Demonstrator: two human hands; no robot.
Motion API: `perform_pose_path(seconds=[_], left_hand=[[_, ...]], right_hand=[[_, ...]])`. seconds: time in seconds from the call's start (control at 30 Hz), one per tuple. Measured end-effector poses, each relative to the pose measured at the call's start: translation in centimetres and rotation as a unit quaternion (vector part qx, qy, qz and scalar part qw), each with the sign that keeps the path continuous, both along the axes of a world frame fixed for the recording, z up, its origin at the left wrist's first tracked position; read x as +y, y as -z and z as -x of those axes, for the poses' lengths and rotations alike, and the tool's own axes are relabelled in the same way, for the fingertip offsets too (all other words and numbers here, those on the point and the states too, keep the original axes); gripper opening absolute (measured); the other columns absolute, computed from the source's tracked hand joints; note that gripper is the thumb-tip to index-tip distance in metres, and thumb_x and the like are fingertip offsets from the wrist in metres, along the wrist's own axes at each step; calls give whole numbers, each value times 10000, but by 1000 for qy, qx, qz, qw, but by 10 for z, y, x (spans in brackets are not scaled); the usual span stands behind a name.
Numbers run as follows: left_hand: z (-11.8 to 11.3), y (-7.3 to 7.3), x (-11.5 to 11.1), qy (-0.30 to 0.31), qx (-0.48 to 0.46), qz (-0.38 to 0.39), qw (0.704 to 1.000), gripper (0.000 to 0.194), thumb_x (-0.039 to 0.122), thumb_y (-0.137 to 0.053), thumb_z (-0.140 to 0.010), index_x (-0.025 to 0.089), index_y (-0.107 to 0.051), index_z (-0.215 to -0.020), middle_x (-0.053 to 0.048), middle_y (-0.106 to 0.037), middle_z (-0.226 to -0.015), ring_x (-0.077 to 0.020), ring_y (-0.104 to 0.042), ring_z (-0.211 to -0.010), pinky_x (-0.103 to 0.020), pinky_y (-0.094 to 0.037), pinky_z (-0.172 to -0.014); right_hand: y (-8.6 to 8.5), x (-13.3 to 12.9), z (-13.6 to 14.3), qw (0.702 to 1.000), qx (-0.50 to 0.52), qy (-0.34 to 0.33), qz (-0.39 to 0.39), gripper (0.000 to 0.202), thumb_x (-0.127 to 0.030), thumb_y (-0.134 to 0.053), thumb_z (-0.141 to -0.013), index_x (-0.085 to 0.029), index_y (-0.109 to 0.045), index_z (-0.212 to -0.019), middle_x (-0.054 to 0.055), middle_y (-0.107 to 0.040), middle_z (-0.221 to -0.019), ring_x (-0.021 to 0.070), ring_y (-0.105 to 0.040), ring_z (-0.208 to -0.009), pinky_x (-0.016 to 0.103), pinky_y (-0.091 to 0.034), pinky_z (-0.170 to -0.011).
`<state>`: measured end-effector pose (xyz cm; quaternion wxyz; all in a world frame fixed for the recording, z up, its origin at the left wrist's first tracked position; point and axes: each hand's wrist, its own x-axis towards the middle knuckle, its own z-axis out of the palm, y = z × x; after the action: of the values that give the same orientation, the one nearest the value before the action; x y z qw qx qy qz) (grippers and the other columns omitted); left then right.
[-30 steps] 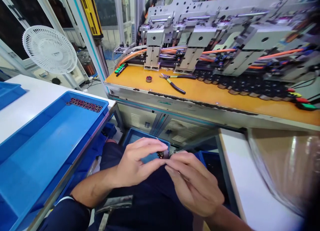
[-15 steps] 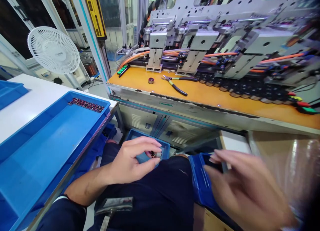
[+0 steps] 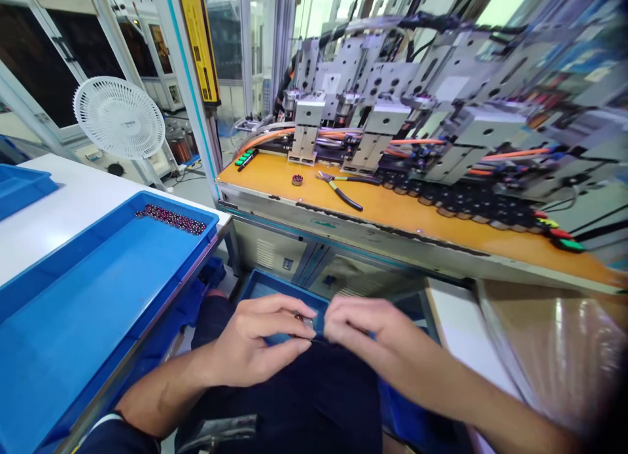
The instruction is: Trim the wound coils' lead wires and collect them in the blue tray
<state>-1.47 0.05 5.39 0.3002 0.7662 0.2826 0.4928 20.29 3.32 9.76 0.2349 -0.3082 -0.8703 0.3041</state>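
My left hand pinches a small round wound coil core between thumb and fingertips; copper and a pale metal side show, and the fingers cover the rest. Just right of it is my right hand, its thumb and fingers pressed together. What its fingertips hold, if anything, I cannot make out. The two hands are close but apart, above my lap. Under them, partly hidden, sits a blue bin. Rows of similar cores fill the far end of a long blue tray at left.
On the orange bench lie a single core, wire cutters and a row of dark cylindrical parts. Machine fixtures rise behind. A white fan stands far left; plastic-wrapped cardboard is at right.
My right hand has moved left from over the blue container at right, and its fingers have closed beside the left hand. The left hand keeps its core. The view has tilted up slightly.
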Motion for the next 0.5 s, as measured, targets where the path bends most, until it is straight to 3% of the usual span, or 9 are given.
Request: perform_pose_path(seconds=[0.07,0.1,0.17,0.23,0.3,0.4,0.5], left_hand=[[1,2,-1,-24,-16,-3,1000,178,65,-690,-769,146,-741,-919,-136,-740,-992,-173,-713,-799,-286,-598,-748],[2,3,-1,-36,-26,-3,999,174,64,-693,-764,147,-742,-910,-135,-741,-983,-175,-713,-793,-287,-599,-738],[3,4,-1,-57,-49,2,997,177,60,-695,-759,148,-740,-905,-134,-742,-981,-183,-716,-809,-286,-600,-731],[4,5,-1,-71,-66,9,995,178,60,-694,-760,149,-736,-909,-134,-740,-996,-186,-717,-828,-278,-598,-721],[7,5,-1,-82,-74,12,994,178,56,-689,-765,149,-733,-911,-136,-736,-1009,-189,-716,-850,-276,-594,-724],[15,5,-2,-99,-79,11,992,190,47,-685,-770,155,-731,-919,-128,-734,-1016,-194,-712,-888,-296,-585,-768],[24,5,-3,-122,-82,17,989,192,52,-688,-772,160,-733,-924,-121,-734,-1020,-198,-708,-910,-308,-577,-792]], right_hand=[[-11,32,-8,989,6,92,-116,208,-322,-557,-944,-186,-641,-812,16,-660,-777,134,-628,-705,247,-509,-655],[-16,52,-12,970,7,152,-191,198,-355,-589,-919,-175,-662,-878,39,-682,-836,155,-648,-758,271,-518,-701],[-22,96,-19,931,-14,219,-291,358,-438,-580,-895,-112,-678,-1007,109,-693,-974,216,-666,-910,336,-517,-826],[-23,138,-21,924,-37,224,-308,470,-477,-515,-916,-75,-661,-1111,133,-666,-1089,262,-639,-1055,382,-496,-916],[-17,172,-20,923,-51,218,-314,415,-451,-532,-942,-99,-640,-1132,97,-649,-1124,249,-631,-1074,416,-510,-931],[-1,204,-16,925,-69,201,-316,320,-417,-558,-951,-118,-640,-1027,48,-653,-1022,172,-655,-928,362,-555,-828],[12,217,-17,928,-72,187,-314,337,-441,-597,-919,-120,-634,-822,7,-628,-789,104,-620,-702,239,-521,-628]])
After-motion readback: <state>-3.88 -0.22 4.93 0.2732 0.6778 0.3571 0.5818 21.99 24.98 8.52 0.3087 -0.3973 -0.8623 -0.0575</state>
